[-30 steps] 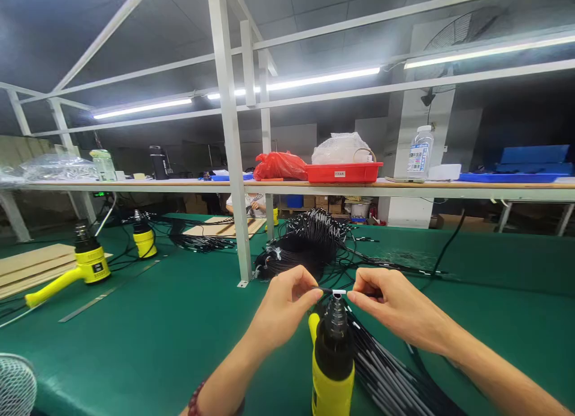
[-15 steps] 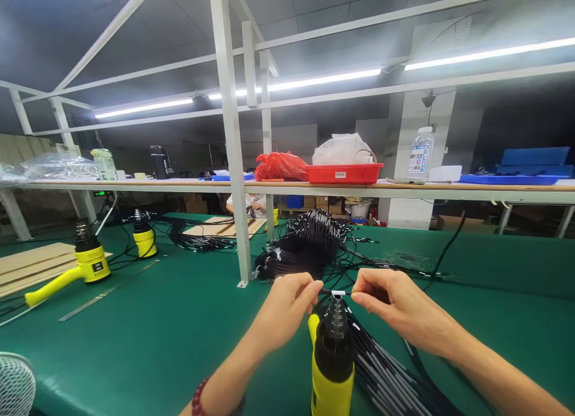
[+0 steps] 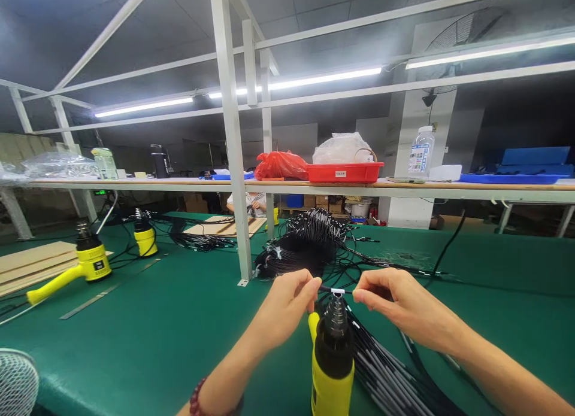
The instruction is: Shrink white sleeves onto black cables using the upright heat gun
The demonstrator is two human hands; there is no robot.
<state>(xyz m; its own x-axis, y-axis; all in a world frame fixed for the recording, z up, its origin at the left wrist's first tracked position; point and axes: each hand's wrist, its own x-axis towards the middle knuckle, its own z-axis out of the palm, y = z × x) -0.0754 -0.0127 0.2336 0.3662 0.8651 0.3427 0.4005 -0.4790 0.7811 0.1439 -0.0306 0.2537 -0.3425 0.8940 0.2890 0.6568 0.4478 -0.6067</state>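
Note:
A yellow and black heat gun [image 3: 331, 362] stands upright in front of me on the green table [image 3: 171, 332], nozzle up. Just above its nozzle I hold a thin black cable with a short white sleeve [image 3: 336, 291] stretched level between both hands. My left hand [image 3: 287, 305] pinches the cable on the left of the sleeve. My right hand [image 3: 395, 302] pinches it on the right. Under my right forearm lies a bundle of black cables [image 3: 386, 374].
A heap of coiled black cables [image 3: 305, 245] lies behind my hands by a white frame post [image 3: 233, 164]. Two more yellow heat guns [image 3: 90, 263] stand at the left near wooden boards [image 3: 31, 266]. The shelf above holds a red tray [image 3: 344, 172], a bottle [image 3: 420, 154] and a red bag. A person sits beyond.
Both hands hold nearly the same place over the nozzle; they have only shifted a little, with the white sleeve staying above the heat gun.

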